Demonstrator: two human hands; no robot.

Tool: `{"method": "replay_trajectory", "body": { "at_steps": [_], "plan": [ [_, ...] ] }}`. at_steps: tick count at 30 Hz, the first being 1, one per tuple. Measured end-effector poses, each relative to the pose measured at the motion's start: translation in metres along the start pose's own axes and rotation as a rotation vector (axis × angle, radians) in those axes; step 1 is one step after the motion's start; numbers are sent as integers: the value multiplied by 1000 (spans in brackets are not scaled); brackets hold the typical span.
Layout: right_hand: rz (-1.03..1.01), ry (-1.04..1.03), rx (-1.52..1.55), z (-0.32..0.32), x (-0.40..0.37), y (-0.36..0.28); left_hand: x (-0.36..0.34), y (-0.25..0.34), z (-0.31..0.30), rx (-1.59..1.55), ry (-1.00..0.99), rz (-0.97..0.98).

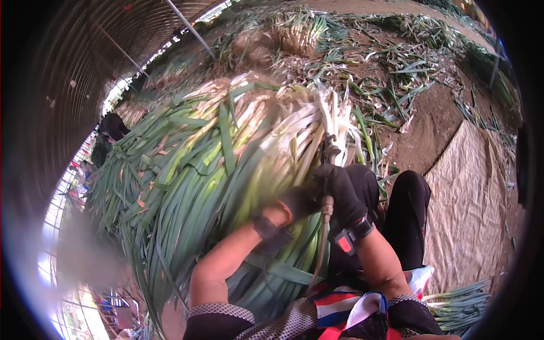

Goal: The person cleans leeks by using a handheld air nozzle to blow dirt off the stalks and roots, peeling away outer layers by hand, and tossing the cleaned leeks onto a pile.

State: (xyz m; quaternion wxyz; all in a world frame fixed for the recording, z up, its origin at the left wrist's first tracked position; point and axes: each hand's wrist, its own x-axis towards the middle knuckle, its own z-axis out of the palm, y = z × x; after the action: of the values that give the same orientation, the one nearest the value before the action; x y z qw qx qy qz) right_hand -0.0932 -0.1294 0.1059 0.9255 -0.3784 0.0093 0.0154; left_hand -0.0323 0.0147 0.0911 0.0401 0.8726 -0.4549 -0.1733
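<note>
Head view, onions (215, 164) — white stalks, green leaves, right hand (341, 192) grip holding nozzle (328, 150), left hand (297, 202) unclear

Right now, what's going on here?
A person is at a big pile of green onions. The gloved right hand grips a nozzle on a hose, pointed at the white stalk ends. The gloved left hand rests against the stalks beside it. Trimmings litter the soil; another person is far left.
</note>
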Motion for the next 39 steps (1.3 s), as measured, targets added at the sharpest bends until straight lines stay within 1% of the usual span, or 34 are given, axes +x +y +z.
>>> {"method": "replay_trajectory", "body": {
  "at_steps": [1,2,3,4,5,8,9,10,11,12,13,14,15,16,18,20,21,22,24,25,26,28,29,32,35,38,39],
  "plan": [
    [-58,4,22,2,8,4,-12,25,-17,23,-5,-84],
    [-15,28,21,5,10,-3,-21,47,-29,44,-11,-167],
    [30,55,21,8,10,-12,-25,61,-31,-132,113,-75],
    [76,83,24,9,10,-18,-29,69,-26,-241,167,16],
    [65,144,-11,8,11,-18,-38,73,-20,-313,189,106],
    [42,290,-61,18,15,0,-74,62,0,-271,110,352],
    [154,198,10,18,14,10,-84,52,3,-238,91,414],
    [87,176,213,38,-4,16,-91,35,0,-162,117,413],
    [-156,68,-113,30,2,48,-99,19,-4,-75,157,380],
    [-67,18,-107,35,2,53,-106,3,-10,15,203,328],
    [22,-31,-105,51,-2,46,-109,-10,-11,108,304,105],
    [437,-19,231,63,-16,30,-108,-16,-11,205,404,-162],
    [448,-38,158,75,-23,23,-105,-22,-12,304,502,-430],
    [334,-4,54,79,-23,39,-101,-27,-16,198,504,-498],
    [102,70,-147,80,-21,93,-90,-39,-26,-13,499,-626],
    [225,93,-7,86,-28,108,-74,-59,-17,-16,388,-786],
    [250,96,12,93,-36,99,-65,-72,-10,-17,333,-863],
    [275,99,30,98,-41,93,-61,-92,-4,-66,364,-775],
    [282,16,-116,98,-46,90,-61,-130,-1,-163,424,-597],
    [325,-22,-133,95,-50,87,-59,-121,-16,-313,382,-653],
    [366,-59,-149,94,-52,83,-60,-107,-26,-322,392,-645],
    [390,36,-78,96,-55,74,-62,-67,-48,-340,408,-628],
    [407,85,-41,96,-57,73,-60,-73,-35,-321,468,-625],
    [137,-14,-254,88,-63,89,-52,-49,-41,-49,382,-696],
    [343,-35,0,94,-73,84,-52,-62,-24,209,430,-686],
    [317,-65,-62,86,-68,89,-61,-87,-30,69,410,-521],
    [314,-74,-29,86,-68,91,-65,-112,-19,-88,468,-442]
  ]
}}
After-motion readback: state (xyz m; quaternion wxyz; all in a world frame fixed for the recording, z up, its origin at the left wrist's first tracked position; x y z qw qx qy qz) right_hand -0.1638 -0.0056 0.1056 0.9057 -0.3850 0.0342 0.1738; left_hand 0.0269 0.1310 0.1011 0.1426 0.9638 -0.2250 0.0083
